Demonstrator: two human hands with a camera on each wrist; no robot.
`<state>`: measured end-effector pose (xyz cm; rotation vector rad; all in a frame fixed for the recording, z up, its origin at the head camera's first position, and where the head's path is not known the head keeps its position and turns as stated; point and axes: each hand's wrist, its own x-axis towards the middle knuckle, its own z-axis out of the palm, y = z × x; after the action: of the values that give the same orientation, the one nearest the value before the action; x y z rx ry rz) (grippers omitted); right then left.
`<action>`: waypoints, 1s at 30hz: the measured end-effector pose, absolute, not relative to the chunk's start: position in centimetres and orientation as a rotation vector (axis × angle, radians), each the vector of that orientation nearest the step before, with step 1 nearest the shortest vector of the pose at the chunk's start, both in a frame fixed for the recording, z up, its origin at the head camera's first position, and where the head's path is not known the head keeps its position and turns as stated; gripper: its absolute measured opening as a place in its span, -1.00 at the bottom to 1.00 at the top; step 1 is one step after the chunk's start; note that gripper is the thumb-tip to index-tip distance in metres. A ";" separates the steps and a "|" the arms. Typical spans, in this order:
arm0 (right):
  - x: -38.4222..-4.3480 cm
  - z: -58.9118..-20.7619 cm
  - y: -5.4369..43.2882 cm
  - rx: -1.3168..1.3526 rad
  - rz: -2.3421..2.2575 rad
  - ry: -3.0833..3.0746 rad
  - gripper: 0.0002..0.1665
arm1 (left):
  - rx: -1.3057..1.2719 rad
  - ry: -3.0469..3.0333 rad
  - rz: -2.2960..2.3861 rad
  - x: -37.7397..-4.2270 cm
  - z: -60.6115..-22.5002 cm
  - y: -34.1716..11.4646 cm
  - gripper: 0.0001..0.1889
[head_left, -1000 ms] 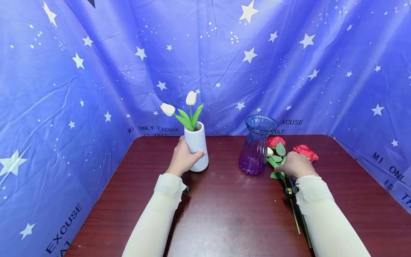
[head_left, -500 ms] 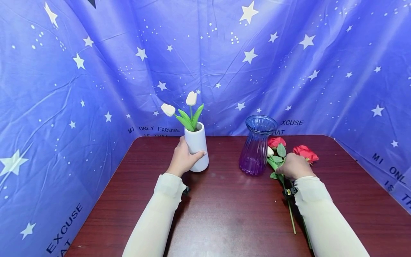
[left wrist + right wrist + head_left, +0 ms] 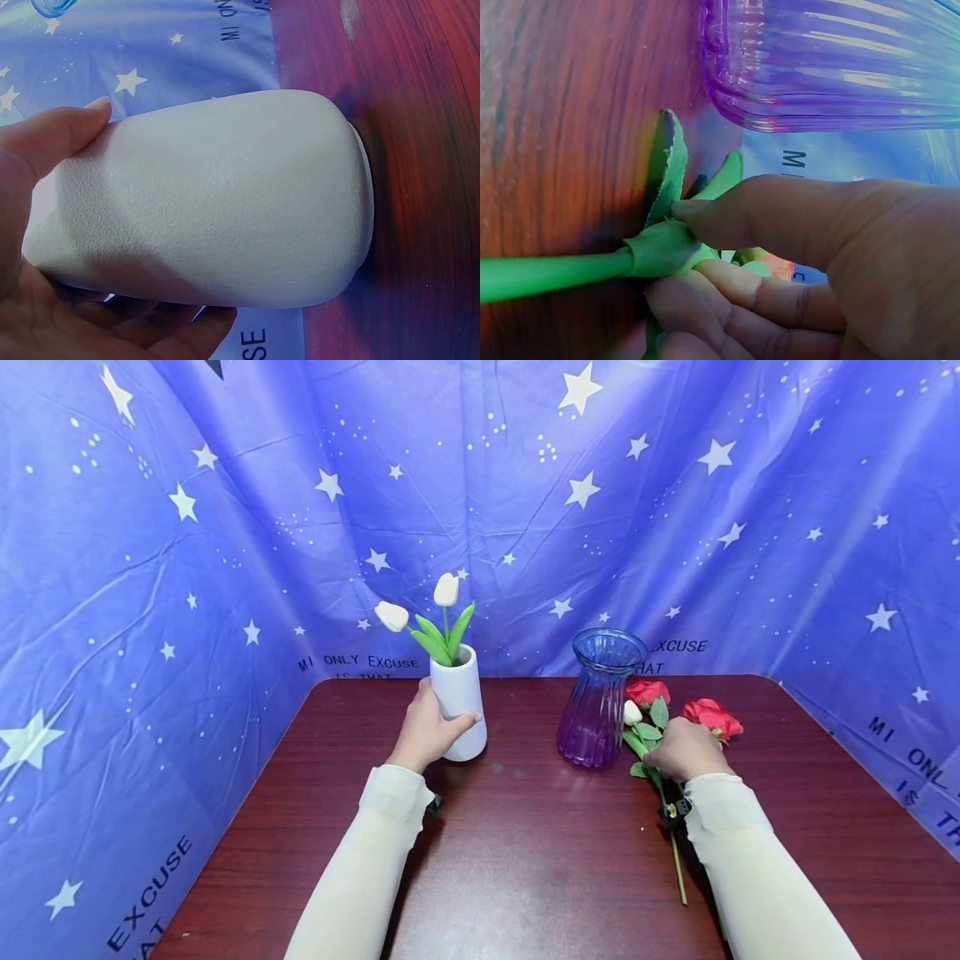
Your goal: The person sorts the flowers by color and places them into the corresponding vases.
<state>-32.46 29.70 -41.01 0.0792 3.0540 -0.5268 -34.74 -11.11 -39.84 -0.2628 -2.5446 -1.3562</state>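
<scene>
My left hand (image 3: 429, 727) grips a white vase (image 3: 467, 710) that stands upright on the table, thumb on one side and fingers round the other. Two white tulips (image 3: 447, 589) with green leaves rise from its mouth. In the left wrist view, the vase's smooth wall (image 3: 225, 202) fills the middle. My right hand (image 3: 692, 748) pinches the green stem (image 3: 562, 274) of a white tulip (image 3: 632, 712) between thumb and fingers, low over the table. Red roses (image 3: 712, 717) with leafy stems lie around that hand, partly hidden beneath it.
A ribbed glass vase (image 3: 596, 710), blue at the top and purple below, stands just left of the lying flowers. The dark red wooden table (image 3: 525, 860) reaches back to a blue star-printed cloth (image 3: 480, 485) that hangs behind and on both sides.
The lower end of the tulip stem has swung slightly left, and the white bloom shows a little more beside the glass vase. My left hand and the white vase have stayed still.
</scene>
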 end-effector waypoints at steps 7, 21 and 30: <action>-32.5 -41.1 29.6 0.096 -0.545 3.062 -0.63 | -0.254 -2.548 -1.345 -34.8 -39.8 -11.1 -0.07; -32.4 -40.3 29.8 0.045 -0.575 3.025 -0.58 | -0.244 -2.544 -1.380 -34.5 -39.9 -11.0 -0.06; -32.2 -39.6 29.8 0.017 -0.571 3.106 -0.59 | -0.257 -2.542 -1.379 -34.7 -39.9 -11.0 -0.07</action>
<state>-32.23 29.82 -39.64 0.0166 3.1063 -0.5712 -34.71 -11.04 -39.90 -0.2565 -2.5423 -1.3792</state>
